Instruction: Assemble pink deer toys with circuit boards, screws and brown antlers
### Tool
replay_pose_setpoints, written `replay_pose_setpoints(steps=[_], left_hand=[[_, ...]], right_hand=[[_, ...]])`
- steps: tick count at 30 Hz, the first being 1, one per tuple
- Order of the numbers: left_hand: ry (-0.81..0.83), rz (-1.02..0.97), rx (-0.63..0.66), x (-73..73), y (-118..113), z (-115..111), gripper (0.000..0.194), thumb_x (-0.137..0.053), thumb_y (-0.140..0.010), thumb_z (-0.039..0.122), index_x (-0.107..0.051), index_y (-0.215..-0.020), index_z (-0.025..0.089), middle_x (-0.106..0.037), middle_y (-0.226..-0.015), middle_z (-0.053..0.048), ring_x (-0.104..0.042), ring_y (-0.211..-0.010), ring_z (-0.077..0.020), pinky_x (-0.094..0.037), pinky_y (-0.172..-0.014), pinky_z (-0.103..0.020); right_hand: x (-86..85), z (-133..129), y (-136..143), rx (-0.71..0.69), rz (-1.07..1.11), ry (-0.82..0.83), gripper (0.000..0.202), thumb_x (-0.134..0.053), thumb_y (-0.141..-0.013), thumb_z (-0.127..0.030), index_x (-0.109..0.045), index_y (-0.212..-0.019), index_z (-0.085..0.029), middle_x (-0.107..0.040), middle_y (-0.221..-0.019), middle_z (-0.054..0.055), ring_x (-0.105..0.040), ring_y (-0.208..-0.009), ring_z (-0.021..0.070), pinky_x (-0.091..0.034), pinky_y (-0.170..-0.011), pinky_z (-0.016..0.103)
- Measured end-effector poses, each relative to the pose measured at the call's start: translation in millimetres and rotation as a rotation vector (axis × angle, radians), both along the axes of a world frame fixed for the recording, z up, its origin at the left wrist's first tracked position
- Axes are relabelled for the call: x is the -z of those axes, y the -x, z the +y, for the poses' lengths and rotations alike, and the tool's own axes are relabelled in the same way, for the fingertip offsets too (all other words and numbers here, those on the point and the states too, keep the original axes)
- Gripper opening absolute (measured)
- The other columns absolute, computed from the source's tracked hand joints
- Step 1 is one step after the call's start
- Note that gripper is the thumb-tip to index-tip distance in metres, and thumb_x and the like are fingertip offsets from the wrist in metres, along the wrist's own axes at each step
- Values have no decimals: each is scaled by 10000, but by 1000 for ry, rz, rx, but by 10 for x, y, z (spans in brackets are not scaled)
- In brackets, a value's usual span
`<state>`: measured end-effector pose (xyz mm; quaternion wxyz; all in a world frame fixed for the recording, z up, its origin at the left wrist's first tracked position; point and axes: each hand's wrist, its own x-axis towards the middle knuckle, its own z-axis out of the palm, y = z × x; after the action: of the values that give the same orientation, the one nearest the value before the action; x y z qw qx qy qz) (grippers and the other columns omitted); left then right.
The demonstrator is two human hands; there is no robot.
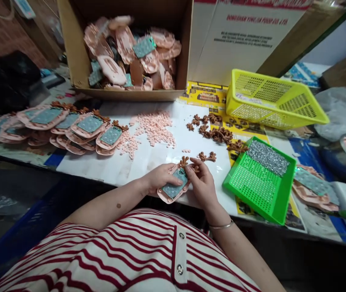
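Observation:
My left hand (161,177) grips a pink plastic shell with a grey-green circuit board (175,183) in it, thumb lying across the board. At the shell's upper end, my right hand (202,183) pinches a brown antler-shaped piece (184,161) between thumb and forefinger. Part of that piece is hidden behind the fingers. Just beyond the right hand lie loose brown antler pieces (207,156). More brown pieces (217,134) are heaped farther back. Small pink round parts (154,125) are scattered on the white table surface (99,168) ahead of my hands.
Pink shells with boards (87,123) are stacked at the left. Behind them stands a cardboard box (127,95) of shells. A green basket (258,202) with small metal screws (268,157) sits at the right, below a yellow basket (276,115). More shells (311,186) lie far right.

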<state>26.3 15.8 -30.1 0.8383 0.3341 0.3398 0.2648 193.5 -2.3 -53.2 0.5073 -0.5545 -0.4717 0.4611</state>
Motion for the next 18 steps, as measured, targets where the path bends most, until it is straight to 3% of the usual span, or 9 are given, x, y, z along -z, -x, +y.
replay_pose_setpoints(steps=[3,8,14,18], left_hand=[[-14,-13,-27,29,-9,20,475,-852,-532,190,-624,-943,118,-722,-752,-70,-670,-621,-180,-523,-613,-279],[-14,-29,-48,45,6,27,487,-884,-517,216,-668,-936,89,-733,-777,-101,-673,-635,-182,-518,-627,-279],[-55,14,-58,-11,36,15,482,-878,-531,197,-664,-952,98,-738,-764,-98,-667,-623,-184,-507,-603,-277],[-70,27,-45,-37,31,10,464,-873,-530,186,-662,-933,98,-737,-762,-102,-667,-626,-184,-512,-618,-279]], right_hand=[[27,28,-4,9,66,-1,595,-791,-725,-611,-624,-1132,-211,-671,-850,11,-637,-775,169,-563,-724,332],[54,43,-22,51,196,17,632,-651,-784,-742,-578,-1149,-231,-622,-780,-30,-590,-620,122,-538,-571,282],[62,66,-15,26,286,34,587,-819,-622,-677,-630,-949,-228,-625,-739,-56,-574,-565,96,-548,-548,270],[54,78,9,48,287,20,608,-803,-634,-685,-629,-985,-221,-618,-704,-60,-579,-555,100,-545,-534,265]])
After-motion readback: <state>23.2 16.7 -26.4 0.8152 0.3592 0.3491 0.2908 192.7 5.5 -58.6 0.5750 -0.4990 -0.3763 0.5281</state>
